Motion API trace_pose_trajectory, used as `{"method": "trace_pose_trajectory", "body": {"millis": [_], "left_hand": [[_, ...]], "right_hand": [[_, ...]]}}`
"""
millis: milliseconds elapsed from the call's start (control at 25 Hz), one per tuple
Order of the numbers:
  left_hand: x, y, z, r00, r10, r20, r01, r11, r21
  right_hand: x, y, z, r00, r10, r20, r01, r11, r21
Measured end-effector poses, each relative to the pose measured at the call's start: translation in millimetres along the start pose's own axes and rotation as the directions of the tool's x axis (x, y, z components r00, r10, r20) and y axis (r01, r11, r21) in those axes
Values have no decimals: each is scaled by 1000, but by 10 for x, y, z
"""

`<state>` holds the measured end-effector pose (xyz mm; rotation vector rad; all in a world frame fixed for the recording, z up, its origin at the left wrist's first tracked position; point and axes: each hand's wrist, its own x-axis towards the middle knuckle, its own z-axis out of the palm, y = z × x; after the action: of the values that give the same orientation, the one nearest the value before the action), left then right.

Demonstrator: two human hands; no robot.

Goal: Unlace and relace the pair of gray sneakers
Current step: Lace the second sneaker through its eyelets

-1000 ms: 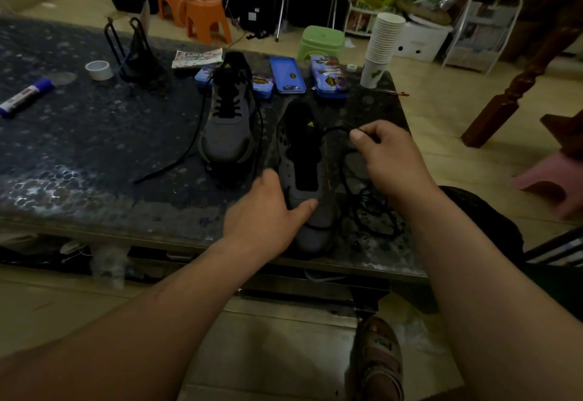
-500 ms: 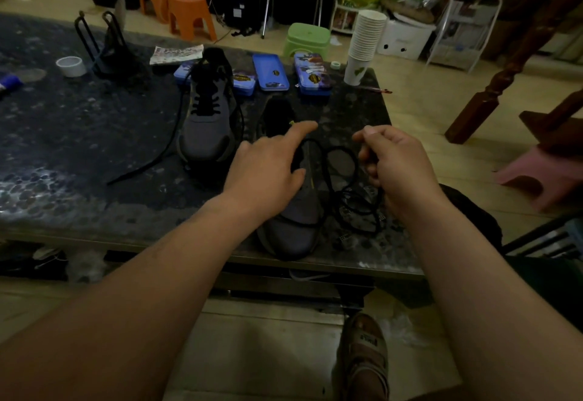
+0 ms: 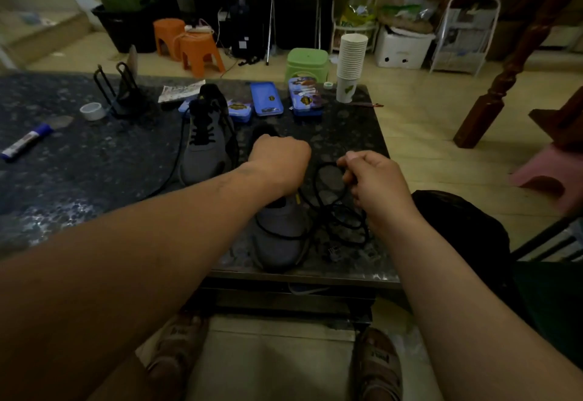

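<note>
Two gray sneakers sit on a dark speckled counter (image 3: 79, 164). The far sneaker (image 3: 206, 151) is laced in black. The near sneaker (image 3: 280, 243) stands at the counter's front edge, its loose black lace (image 3: 340, 221) coiled just beside it and crossing its toe. The left hand (image 3: 280, 164), knuckles up, covers the near sneaker's opening; its fingers curl under out of sight, so what they grip cannot be told. The right hand (image 3: 372, 180) pinches a loop of the lace. Blue tins (image 3: 266, 99) and stacked paper cups (image 3: 350, 66) stand behind the shoes; a tape roll (image 3: 92, 111) and marker (image 3: 26, 142) lie well to the left.
</note>
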<state>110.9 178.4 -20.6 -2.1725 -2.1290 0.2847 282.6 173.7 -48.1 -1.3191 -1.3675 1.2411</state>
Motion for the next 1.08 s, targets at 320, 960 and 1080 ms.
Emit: {"method": "trace_pose_trajectory", "body": {"millis": [320, 960, 1080], "left_hand": [[0, 4, -163, 992, 102, 68, -114, 970, 216], [-899, -44, 644, 933, -309, -182, 151, 799, -581], [-833, 10, 632, 970, -233, -69, 166, 841, -515]], "right_hand": [[-63, -24, -103, 1000, -8, 4, 8, 1000, -18], [-114, 316, 317, 970, 28, 241, 82, 898, -432], [-110, 330, 291, 967, 17, 254, 103, 885, -455]]}}
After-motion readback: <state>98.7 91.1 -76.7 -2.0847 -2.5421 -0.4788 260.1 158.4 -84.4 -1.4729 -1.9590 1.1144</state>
